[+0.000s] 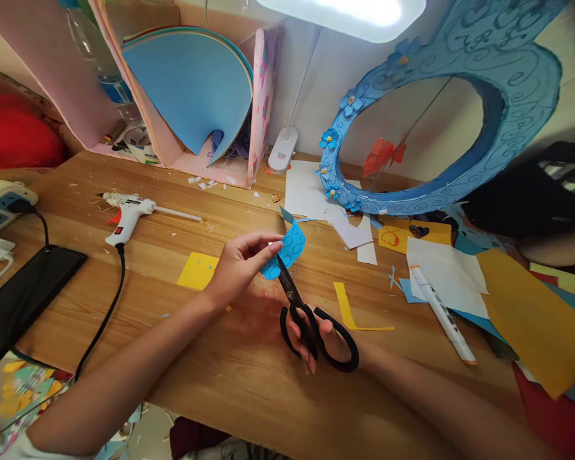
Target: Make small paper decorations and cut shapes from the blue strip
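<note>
Between the thumb and fingers of my left hand (239,262) is a small piece of blue paper (294,244) with rounded outlines drawn on it. My right hand (333,342) has its fingers through the handles of black scissors (291,291). The scissor tips reach the lower edge of the blue paper, close to my left thumb; the exact cut is too small to make out. A yellow paper square (195,271) lies beneath my left wrist, and an L-shaped yellow strip (345,306) is just right of the scissors.
A white glue gun (131,214) with its cord lies left, near a black phone (26,300). A decorated blue ring frame (522,102) stands at the back right. A marker (443,316) and paper sheets cover the right side. A pink cardboard organizer (259,102) stands behind.
</note>
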`<state>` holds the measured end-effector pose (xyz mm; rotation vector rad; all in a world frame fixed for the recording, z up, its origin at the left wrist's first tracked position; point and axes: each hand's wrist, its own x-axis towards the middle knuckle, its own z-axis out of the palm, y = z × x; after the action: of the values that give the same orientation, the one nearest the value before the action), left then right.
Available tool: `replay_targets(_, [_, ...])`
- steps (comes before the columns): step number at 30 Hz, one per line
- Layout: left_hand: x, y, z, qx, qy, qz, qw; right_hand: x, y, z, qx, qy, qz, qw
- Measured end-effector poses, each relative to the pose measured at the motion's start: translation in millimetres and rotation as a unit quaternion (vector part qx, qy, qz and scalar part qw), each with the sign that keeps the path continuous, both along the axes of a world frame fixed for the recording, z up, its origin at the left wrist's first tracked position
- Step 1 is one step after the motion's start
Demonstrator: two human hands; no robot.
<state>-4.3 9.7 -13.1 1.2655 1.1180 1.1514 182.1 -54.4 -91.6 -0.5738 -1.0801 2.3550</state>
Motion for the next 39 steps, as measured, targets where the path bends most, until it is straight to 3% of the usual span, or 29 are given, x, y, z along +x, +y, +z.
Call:
replay_targets(5, [-0.1, -1.4, 4.9, -0.009, 0.0, -0.017, 1.0, -1.5, 0.2, 0.4, -0.017, 0.004, 0.002, 1.0])
replay_targets(11, [2.8, -6.6, 3.8, -0.027, 0.033, -0.074, 0.996, -7.5, 0.6, 12.3, 0.021, -0.028, -0.07, 0.997])
replay_targets(15, [4.5, -7.1, 2.6, -0.029, 0.058, -0.106, 0.992, -7.6, 1.2, 12.9, 0.034, -0.045, -0.077, 0.995])
replay_targets(21, [4.7, -5.9, 5.1, -0.003, 0.051, -0.078, 0.996, -6.0, 0.5, 12.2, 0.039, -0.053, -0.065, 0.996])
replay_targets(31, [5.6, -4.6, 5.8, -0.009, -0.006, -0.081, 0.997, -5.6, 0.8, 13.2, 0.044, -0.058, -0.058, 0.996])
replay_targets(39, [3.2, -5.1, 7.9, -0.018, 0.008, -0.047, 0.999, -6.1, 0.8, 14.2, 0.048, -0.049, -0.058, 0.996])
